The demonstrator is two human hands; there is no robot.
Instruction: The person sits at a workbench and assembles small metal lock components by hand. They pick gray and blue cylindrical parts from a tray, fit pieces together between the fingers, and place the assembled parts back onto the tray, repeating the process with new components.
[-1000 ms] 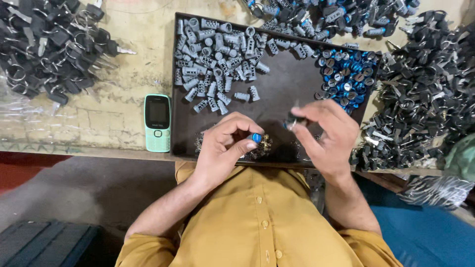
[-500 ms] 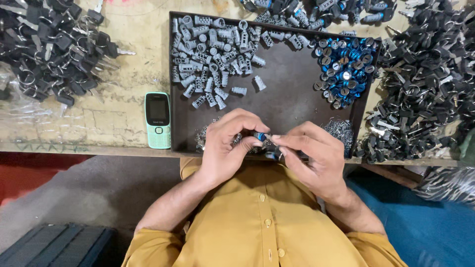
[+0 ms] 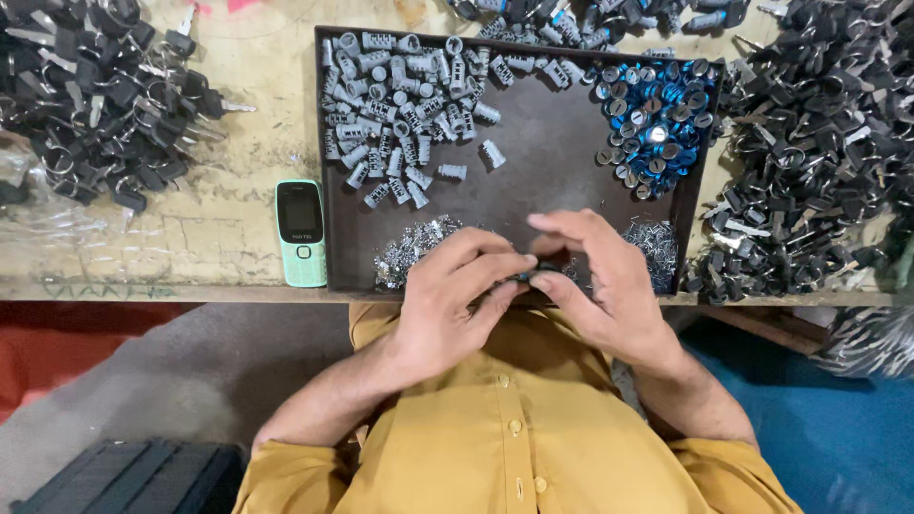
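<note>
A: Status of hands?
B: Left hand and right hand are pinched closed on a small dark part between their fingertips, just short of the tray.
A: Technique?
B: Probably align squarely; press gently.

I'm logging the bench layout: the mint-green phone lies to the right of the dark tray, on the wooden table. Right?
Not quite. In the head view the mint-green phone lies to the left of the dark tray, on the wooden table.
</note>
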